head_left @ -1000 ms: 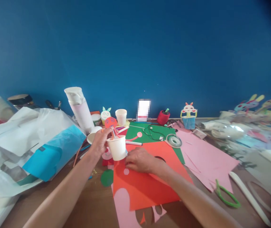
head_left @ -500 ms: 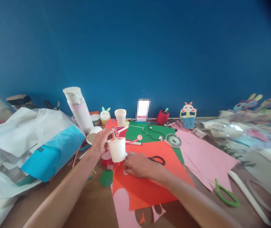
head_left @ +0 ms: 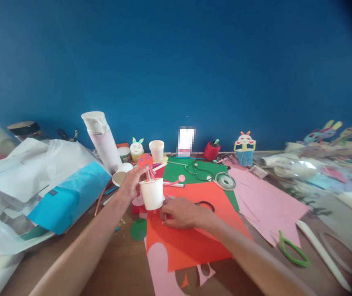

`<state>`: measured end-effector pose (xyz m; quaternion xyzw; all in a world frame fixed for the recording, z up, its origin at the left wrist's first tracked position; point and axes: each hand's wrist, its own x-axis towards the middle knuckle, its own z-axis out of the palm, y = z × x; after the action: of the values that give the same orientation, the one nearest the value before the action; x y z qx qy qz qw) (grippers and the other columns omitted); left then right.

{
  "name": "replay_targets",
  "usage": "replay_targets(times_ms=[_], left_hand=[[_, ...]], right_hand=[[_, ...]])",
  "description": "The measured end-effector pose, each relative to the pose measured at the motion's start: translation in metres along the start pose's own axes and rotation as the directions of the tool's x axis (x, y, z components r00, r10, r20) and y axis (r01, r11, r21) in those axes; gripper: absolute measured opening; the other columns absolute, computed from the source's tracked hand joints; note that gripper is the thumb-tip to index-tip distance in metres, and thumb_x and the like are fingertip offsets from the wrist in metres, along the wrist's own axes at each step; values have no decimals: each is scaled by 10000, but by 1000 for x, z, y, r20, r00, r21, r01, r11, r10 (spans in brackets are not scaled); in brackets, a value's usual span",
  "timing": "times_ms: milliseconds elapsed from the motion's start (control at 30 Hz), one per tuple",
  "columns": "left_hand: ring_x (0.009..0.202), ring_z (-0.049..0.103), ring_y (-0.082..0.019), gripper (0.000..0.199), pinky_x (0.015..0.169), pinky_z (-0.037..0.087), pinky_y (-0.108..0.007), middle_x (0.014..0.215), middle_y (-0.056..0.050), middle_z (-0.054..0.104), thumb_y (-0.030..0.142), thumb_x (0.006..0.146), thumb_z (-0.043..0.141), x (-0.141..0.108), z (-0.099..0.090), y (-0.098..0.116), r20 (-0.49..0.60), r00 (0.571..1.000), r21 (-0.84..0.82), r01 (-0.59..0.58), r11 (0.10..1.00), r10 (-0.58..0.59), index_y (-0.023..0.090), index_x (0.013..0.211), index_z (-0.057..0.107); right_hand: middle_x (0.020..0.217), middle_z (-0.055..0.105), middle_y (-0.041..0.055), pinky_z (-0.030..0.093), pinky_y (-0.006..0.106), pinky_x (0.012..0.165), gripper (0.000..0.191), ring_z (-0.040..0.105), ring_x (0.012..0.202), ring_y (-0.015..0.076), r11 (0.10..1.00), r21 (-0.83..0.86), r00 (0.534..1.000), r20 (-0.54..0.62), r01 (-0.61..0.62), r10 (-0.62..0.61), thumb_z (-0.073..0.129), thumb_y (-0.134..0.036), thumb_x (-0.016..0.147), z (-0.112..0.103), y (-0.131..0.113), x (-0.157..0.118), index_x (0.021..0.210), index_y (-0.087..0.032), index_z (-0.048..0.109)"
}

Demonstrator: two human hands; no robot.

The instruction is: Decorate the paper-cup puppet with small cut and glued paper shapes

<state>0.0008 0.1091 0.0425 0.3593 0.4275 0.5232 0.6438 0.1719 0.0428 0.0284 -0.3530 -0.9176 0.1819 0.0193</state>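
My left hand (head_left: 134, 181) is closed around the rim side of a white paper cup (head_left: 152, 195), held slightly tilted above the table. Out of the cup rises an orange round paper face (head_left: 145, 160) with drawn purple marks, and pink strips stand below it. My right hand (head_left: 177, 212) is curled just right of the cup, low over an orange sheet of paper (head_left: 203, 246). Its fingertips are pinched together; what they hold, if anything, is too small to make out. Scissors (head_left: 206, 204) lie behind that hand, partly covered by it.
Pink paper (head_left: 268, 205) and a tape roll (head_left: 225, 181) lie to the right, with a green pipe cleaner loop (head_left: 294, 253) nearer. A plastic bag (head_left: 55, 164) fills the left side. A tall white bottle (head_left: 100, 139) and a blue cup with a paper bunny (head_left: 244, 156) stand at the back.
My right hand has lifted slightly off the orange sheet, and the small pink disc seen under its fingers is now mostly hidden. My left hand and the cup have hardly moved.
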Motion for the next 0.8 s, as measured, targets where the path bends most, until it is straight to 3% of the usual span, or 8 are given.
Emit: replay_targets(times_ms=[233, 467, 600, 800], left_hand=[[407, 488, -96, 204, 388, 345, -201, 506, 26, 579, 276, 541, 669, 3, -3, -1, -65, 997, 69, -29, 997, 33, 142, 631, 544], [367, 418, -80, 209, 364, 291, -199, 435, 28, 504, 279, 561, 641, 4, -7, -5, 27, 1000, 254, -20, 967, 13, 139, 520, 491], [350, 370, -62, 218, 355, 260, -195, 407, 48, 455, 276, 584, 623, 1, -4, -7, 59, 998, 318, -17, 948, -2, 145, 497, 471], [378, 403, -69, 178, 370, 267, -192, 451, 37, 495, 297, 608, 611, -1, -5, -9, 125, 991, 379, -2, 925, -50, 141, 574, 533]], right_hand=[[771, 633, -25, 334, 221, 567, 146, 518, 659, 121, 976, 215, 996, 67, 39, -54, 487, -193, 696, -10, -10, -4, 799, -206, 590], [790, 609, -9, 381, 182, 587, 149, 537, 697, 98, 830, 556, 962, 211, 29, -175, 529, -209, 713, -26, -11, -14, 845, -173, 587], [817, 598, 9, 403, 181, 617, 148, 543, 731, 98, 738, 674, 958, 222, -15, -183, 523, -213, 738, -39, -10, -21, 865, -161, 576], [777, 585, 5, 399, 190, 619, 118, 532, 700, 93, 702, 712, 977, 152, -5, -147, 541, -191, 726, -49, -2, -26, 835, -159, 575]])
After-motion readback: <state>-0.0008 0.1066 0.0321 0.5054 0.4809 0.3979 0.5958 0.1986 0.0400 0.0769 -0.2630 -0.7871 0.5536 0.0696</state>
